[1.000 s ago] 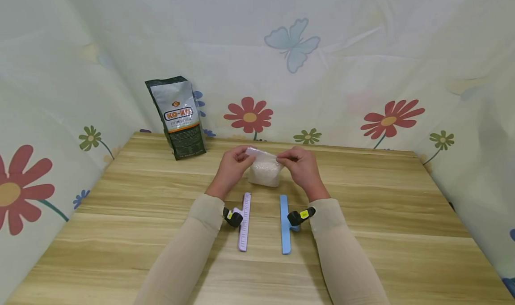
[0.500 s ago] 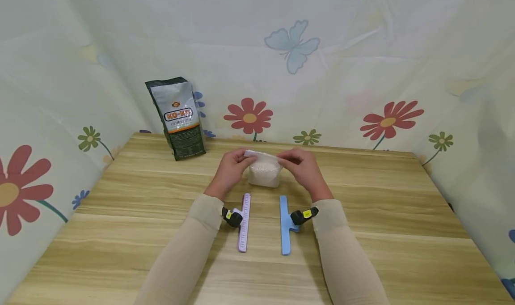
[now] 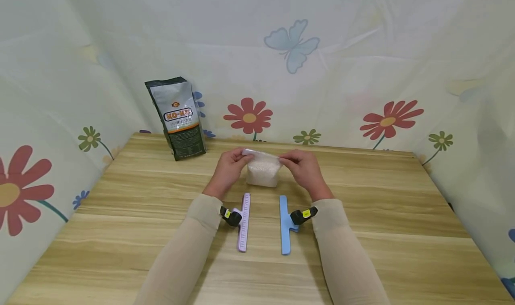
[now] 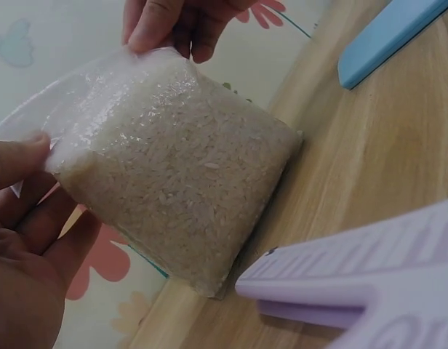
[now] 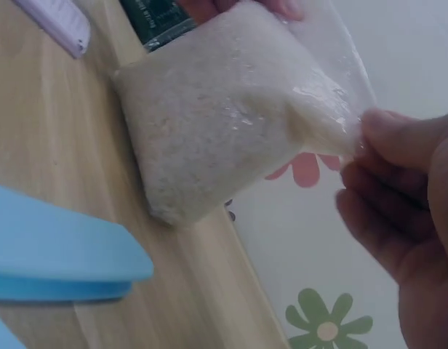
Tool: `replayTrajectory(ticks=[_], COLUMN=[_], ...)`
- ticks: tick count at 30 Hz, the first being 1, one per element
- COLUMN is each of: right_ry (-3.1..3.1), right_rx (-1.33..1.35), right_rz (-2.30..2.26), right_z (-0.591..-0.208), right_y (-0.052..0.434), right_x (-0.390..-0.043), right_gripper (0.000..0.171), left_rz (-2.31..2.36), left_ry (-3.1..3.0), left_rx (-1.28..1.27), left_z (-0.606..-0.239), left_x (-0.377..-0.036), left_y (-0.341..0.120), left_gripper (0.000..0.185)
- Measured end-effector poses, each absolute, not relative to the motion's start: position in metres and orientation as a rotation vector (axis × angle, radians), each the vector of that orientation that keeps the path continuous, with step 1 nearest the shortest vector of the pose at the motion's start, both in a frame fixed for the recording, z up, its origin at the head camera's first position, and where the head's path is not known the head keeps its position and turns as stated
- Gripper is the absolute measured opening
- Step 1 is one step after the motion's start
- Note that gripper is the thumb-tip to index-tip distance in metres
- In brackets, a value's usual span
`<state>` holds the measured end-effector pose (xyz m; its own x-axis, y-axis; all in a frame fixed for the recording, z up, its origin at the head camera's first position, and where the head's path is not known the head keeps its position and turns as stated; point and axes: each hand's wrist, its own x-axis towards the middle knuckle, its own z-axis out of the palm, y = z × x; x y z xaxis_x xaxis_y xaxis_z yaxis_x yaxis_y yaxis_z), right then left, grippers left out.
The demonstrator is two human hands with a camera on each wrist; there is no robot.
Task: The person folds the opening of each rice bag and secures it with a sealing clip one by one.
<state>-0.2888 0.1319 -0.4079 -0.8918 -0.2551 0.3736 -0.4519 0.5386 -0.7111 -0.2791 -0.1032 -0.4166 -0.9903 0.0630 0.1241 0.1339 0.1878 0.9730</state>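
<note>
Both hands on a clear bag of rice (image 3: 263, 171), standing on its bottom edge on the wooden desk (image 3: 382, 206), toward the far middle. Left hand (image 3: 227, 170) pinches the bag's top left corner, thumb and fingers curled onto the plastic; in the left wrist view the thumb (image 4: 19, 156) presses the film at the upper left edge of the bag of rice (image 4: 177, 160). Right hand (image 3: 304, 168) pinches the top right corner the same way; in the right wrist view its fingertips (image 5: 398, 142) nip the empty plastic flap above the grains of the bag of rice (image 5: 224, 109). Top strip of the bag is flat and empty, stretched between the two hands; rice fills the lower part.

Nearer the person, two sealing clips lie on the desk, roughly parallel, apart from each other: a purple bag clip (image 3: 244, 222) by the left wrist, a blue bag clip (image 3: 284, 224) by the right wrist. Neither touches the bag. A dark coffee bag (image 3: 177, 117) stands upright at the far left of the desk, against the flower-printed backdrop (image 3: 249, 115). Beige sleeves (image 3: 189, 251) cover both forearms.
</note>
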Motion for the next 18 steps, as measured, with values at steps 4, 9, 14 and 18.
replayTrajectory(ticks=[4,9,14,18], right_ry=[-2.483,-2.444,-2.484,-2.539], right_rx=[0.604,0.601,0.553,0.508], right_rz=[1.131,1.091,1.162,1.199], right_z=[-0.406,-0.405,-0.405,-0.403], right_y=[0.126,0.122,0.12,0.12], right_x=[-0.286,-0.285,-0.285,-0.284], right_gripper=[0.015,0.014,0.014,0.016], left_rz=[-1.942,-1.919,-1.908,-1.892], left_ry=[-2.376,-2.379,-2.357,-2.354], left_rx=[-0.191,-0.203,-0.221,-0.215], left_z=[-0.414,-0.414,-0.418,-0.42], left_x=[-0.278,-0.278,-0.279,-0.281], left_y=[-0.106,-0.108,-0.109,-0.109], left_gripper=[0.023,0.023,0.021,0.02])
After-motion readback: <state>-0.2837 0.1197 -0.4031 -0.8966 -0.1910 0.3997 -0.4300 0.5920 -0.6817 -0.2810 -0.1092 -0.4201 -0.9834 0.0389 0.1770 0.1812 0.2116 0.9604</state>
